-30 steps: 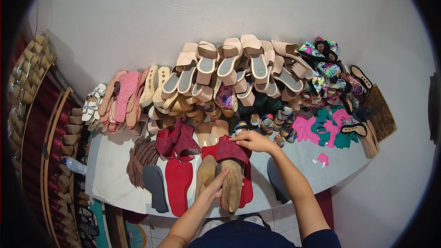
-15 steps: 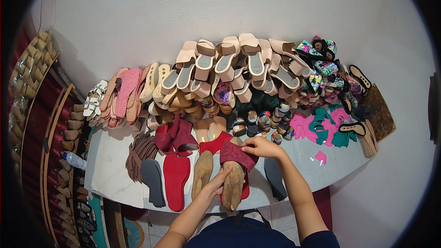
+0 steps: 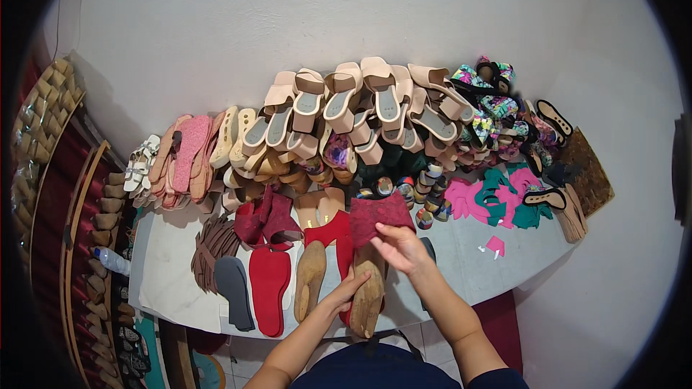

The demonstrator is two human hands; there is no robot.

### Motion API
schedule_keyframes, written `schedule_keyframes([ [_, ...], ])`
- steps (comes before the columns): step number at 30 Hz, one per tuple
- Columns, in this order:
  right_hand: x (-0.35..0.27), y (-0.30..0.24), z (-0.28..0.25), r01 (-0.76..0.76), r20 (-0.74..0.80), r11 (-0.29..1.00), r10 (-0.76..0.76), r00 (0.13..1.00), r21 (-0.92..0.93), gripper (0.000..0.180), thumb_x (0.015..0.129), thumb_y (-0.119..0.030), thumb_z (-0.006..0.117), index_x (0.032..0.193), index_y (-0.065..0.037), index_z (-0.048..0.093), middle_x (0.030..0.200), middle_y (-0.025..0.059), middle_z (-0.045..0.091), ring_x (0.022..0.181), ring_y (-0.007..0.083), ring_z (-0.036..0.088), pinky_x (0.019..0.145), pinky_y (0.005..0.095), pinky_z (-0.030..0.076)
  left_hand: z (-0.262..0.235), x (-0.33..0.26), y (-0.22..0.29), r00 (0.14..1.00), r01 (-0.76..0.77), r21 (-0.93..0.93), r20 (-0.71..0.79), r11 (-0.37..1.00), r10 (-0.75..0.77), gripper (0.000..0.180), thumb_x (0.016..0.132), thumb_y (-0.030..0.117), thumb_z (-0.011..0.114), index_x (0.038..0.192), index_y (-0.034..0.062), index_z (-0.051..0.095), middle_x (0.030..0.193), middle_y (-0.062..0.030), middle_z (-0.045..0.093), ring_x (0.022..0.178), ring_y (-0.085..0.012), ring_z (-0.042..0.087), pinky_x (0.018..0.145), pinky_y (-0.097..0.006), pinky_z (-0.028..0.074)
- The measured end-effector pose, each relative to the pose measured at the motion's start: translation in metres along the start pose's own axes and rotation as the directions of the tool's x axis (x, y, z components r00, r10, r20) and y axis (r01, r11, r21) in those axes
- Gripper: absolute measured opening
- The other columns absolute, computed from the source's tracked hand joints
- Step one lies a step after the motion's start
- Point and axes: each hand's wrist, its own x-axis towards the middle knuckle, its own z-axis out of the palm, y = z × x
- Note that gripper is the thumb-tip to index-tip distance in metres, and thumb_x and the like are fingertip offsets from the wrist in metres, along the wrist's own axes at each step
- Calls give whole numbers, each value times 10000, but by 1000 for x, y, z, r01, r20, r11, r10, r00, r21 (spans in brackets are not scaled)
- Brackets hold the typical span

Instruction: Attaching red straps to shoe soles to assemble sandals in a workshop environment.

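Burgundy lace upper (image 3: 380, 217) being draped over wooden last (image 3: 366, 295) at bench edge | left hand (image 3: 346, 289) gripping last | right hand (image 3: 401, 246) pinching lace | next: probably needing an even pull

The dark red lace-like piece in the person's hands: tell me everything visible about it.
The dark red lace-like fabric piece looks thin and soft, with a patterned, textured surface and a roughly rectangular, slightly flared shape. It is held spread out above the pale worktable, draped over the top of a tan wooden shoe last. The right hand pinches its lower edge, while the left hand steadies the last below. Behind it lie stacked beige sandals.
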Motion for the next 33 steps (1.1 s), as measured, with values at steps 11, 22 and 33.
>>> schedule_keyframes([
  [11,-6,55,3,-70,-288,967,142,947,245,133,747,45,538,876,26,509,921,110,509,993,216,471,912,340,378,-5,10,-8,969,137,130,-222,982,-105,580,805,326,543,1246,97,245,1141,-116,455,966,-220,518,763,-339,472],
  [22,-18,-10,5,478,411,19,-479,776,-878,362,749,-221,573,1054,-55,472,996,108,478,1001,228,441,833,349,365,4,-5,17,985,-104,234,-112,967,133,907,721,311,641,1298,104,-27,1234,-157,277,1122,-255,354,873,-353,381],
  [33,41,10,1,344,403,-665,71,913,-663,530,609,-279,653,1045,-12,513,959,169,467,980,323,432,798,380,418,-15,-9,6,983,-14,76,-183,997,28,795,760,308,604,1279,160,21,1155,-170,346,998,-256,468,754,-402,464],
])
